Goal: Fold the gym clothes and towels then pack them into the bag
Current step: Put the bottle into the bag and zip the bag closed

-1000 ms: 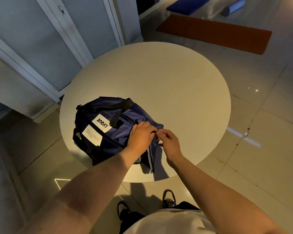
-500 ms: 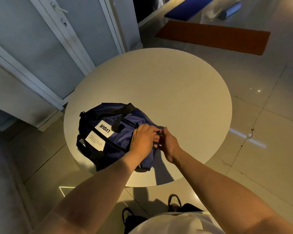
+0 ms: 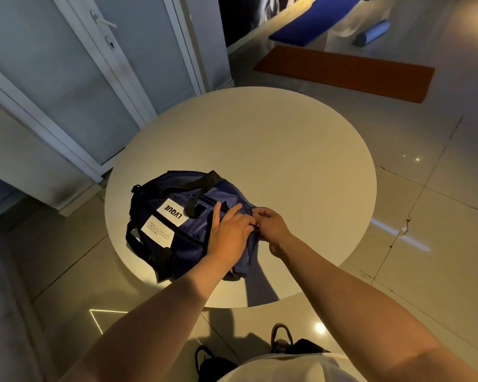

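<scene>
Navy bag (image 3: pixel 189 239) labelled LVQUE, left hand (image 3: pixel 229 232) pressing flat, right hand (image 3: pixel 271 227) pinching its end

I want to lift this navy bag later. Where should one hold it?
Take the black carry strap atop the duffel bag from above: it seems to loop free of the fabric, and the left hand and right hand cover the near end.

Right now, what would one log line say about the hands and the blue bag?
step: likely zipping | left hand: flat on dark blue fabric gym bag | right hand: pinching bag's end | bag: on round white table
</scene>
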Action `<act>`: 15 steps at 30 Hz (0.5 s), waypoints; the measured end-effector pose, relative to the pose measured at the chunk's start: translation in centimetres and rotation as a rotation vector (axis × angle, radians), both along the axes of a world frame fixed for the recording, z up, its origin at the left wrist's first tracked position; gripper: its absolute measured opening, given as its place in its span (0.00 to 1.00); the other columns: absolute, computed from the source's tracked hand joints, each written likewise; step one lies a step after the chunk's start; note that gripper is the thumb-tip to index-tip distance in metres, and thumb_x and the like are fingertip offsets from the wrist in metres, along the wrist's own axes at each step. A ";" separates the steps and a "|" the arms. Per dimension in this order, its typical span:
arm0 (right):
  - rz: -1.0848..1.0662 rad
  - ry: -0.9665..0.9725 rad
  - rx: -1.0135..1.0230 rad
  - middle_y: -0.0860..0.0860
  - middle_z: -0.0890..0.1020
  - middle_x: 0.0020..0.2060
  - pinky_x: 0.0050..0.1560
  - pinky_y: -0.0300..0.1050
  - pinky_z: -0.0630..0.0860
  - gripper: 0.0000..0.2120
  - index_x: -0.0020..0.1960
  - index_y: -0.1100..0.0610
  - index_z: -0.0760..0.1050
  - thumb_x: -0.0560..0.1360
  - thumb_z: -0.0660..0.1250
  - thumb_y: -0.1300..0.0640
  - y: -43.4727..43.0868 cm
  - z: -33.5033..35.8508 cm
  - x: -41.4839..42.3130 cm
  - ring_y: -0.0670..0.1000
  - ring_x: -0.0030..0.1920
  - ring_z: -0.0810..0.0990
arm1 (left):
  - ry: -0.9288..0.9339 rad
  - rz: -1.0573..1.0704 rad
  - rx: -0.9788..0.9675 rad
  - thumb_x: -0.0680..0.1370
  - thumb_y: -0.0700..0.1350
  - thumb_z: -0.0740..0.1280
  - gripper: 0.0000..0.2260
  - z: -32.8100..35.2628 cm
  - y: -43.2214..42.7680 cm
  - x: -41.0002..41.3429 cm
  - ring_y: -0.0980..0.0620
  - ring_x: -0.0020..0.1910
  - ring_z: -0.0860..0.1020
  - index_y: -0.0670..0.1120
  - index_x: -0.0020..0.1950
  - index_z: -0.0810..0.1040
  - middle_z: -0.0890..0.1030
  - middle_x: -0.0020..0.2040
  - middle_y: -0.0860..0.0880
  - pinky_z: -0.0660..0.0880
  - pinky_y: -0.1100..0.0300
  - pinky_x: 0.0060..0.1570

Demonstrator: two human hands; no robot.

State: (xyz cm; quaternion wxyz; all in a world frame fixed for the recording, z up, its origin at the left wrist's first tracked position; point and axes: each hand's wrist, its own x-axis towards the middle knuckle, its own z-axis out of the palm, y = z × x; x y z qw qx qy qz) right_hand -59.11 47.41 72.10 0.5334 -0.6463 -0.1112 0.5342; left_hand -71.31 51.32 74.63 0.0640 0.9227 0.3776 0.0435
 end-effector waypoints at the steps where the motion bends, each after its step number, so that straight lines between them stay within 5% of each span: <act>1: 0.052 0.022 -0.019 0.57 0.80 0.43 0.38 0.43 0.71 0.05 0.51 0.54 0.77 0.82 0.62 0.58 -0.1 0.1 -0.1 0.53 0.41 0.76 | -0.022 0.010 -0.013 0.85 0.50 0.59 0.11 0.0 0.0 0.0 0.59 0.79 0.56 0.56 0.62 0.80 0.80 0.63 0.57 0.31 0.49 0.76; 9: -0.198 0.056 -0.005 0.58 0.82 0.40 0.38 0.43 0.80 0.10 0.47 0.60 0.78 0.79 0.63 0.71 -0.3 -0.8 -1.2 0.53 0.37 0.79 | -0.139 -0.043 -0.023 0.81 0.49 0.66 0.07 -2.0 -0.1 -2.3 0.54 0.77 0.64 0.56 0.52 0.84 0.82 0.55 0.54 0.38 0.42 0.77; 15: -0.247 -0.061 0.010 0.55 0.81 0.38 0.41 0.44 0.78 0.12 0.42 0.58 0.79 0.78 0.63 0.71 1.2 -0.1 -0.3 0.53 0.38 0.78 | -0.141 -0.044 0.136 0.76 0.48 0.72 0.03 -2.3 -0.9 -6.2 0.45 0.62 0.71 0.55 0.48 0.84 0.76 0.49 0.51 0.50 0.39 0.76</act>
